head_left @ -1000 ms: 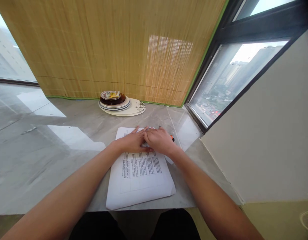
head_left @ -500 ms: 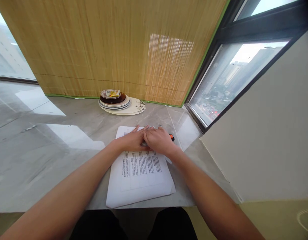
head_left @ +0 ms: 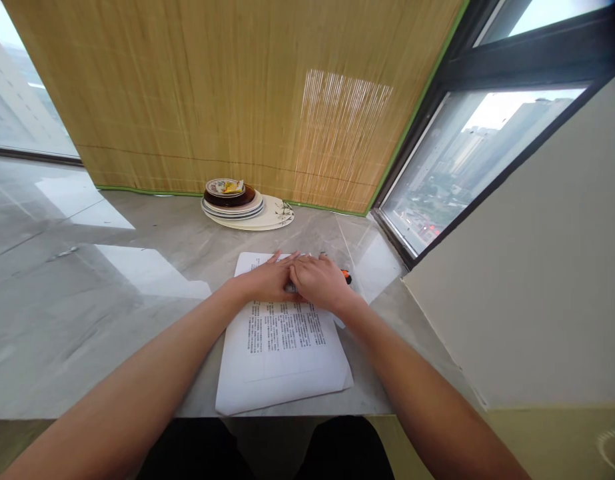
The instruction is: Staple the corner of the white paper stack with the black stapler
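Observation:
A stack of printed paper sheets (head_left: 282,360) lies on the grey marble sill (head_left: 112,300) in front of me. My left hand (head_left: 267,283) rests flat on the upper part of the top sheet, fingers stretched out and together. My right hand (head_left: 320,283) lies beside it, touching it, with fingers curled down over the paper's upper right part. A small grey thing (head_left: 290,288) shows between the two hands; I cannot make out what it is. An orange and black pen-like thing (head_left: 346,275) pokes out just right of my right hand.
A pile of plates (head_left: 234,203) with a dark bowl on top stands at the back of the sill against a bamboo blind (head_left: 237,100). A window (head_left: 452,167) and a white wall (head_left: 537,267) close the right side. The sill's front edge runs just below the paper.
Both hands stay together on the top of the paper. Only the view has shifted slightly.

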A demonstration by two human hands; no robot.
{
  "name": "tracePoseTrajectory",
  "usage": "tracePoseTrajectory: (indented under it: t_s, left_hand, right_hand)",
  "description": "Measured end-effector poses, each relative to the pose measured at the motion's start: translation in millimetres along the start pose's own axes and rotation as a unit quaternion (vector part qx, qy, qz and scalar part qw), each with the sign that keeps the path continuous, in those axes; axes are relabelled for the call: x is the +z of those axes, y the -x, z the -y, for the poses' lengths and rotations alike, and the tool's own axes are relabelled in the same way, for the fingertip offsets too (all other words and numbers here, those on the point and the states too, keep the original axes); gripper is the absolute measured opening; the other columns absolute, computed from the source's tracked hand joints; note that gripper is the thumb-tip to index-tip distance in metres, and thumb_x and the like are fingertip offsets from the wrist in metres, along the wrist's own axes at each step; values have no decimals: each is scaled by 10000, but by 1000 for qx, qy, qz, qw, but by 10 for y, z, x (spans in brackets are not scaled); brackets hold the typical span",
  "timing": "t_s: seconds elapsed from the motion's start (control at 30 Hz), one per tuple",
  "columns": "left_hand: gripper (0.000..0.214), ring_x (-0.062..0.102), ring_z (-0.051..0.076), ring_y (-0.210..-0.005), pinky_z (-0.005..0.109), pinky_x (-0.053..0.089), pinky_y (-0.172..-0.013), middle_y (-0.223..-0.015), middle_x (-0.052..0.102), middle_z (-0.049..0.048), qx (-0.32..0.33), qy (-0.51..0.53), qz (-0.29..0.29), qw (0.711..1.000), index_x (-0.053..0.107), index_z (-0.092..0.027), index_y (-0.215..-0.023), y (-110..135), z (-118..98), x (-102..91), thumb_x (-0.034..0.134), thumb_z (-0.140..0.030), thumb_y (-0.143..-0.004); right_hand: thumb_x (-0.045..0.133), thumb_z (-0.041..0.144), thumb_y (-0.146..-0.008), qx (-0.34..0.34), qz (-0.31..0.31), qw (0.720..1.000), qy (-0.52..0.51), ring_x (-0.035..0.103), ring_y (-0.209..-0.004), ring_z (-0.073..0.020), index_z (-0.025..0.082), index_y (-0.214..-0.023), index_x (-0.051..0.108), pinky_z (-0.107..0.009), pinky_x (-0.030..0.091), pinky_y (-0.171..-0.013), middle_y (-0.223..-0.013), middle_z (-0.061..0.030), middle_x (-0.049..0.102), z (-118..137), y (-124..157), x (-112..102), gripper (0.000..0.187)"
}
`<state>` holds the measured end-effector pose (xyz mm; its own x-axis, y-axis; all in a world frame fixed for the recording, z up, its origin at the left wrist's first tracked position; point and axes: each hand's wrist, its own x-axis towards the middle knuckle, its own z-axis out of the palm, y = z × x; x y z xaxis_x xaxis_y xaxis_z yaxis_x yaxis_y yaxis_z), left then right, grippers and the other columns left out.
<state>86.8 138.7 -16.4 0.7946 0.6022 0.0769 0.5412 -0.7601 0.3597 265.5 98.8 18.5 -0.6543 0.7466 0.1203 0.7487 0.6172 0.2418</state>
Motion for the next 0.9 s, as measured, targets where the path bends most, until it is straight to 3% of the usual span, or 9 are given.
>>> tracePoseTrajectory:
  t_s: [0.3,0.6,0.73,0.9]
  left_hand:
    - [640,391,317,-1476,593,-14,-1274,-1494,577,73,16,-12,10,1000,530,-301,-1478,5,-26,-15,627,-550,-896]
    - [687,327,346,-1507,606,2,-1269,-1580,479,67,24,-18,1,1000,482,-311,-1514,10,27,34,673,-462,-871]
    - [663,375,342,-1484,600,26,-1275,-1538,529,69,25,-17,-10,1000,505,-319,-1496,14,21,22,681,-475,-876]
    - [614,419,330,-1460,611,77,-1270,-1520,544,69,41,7,-15,999,537,-343,-1453,23,-53,-60,598,-634,-916]
  right_hand:
    - [301,187,-1057,44,-14,999,3,616,-975,-279,100,-1127,616,-385,400,-812,-1099,-181,678,81,-19,-22,334]
    - [312,187,-1049,53,-11,998,24,597,-1056,-302,69,-1225,582,-415,417,-874,-1215,-222,636,174,-41,27,343]
    - [313,200,-1051,56,-27,998,-14,614,-1013,-279,109,-1139,611,-386,408,-856,-1132,-167,675,128,-64,31,324]
    - [345,312,-1072,96,-36,977,-185,621,-905,-189,201,-1017,610,-286,390,-769,-983,-44,700,-113,-24,-84,293]
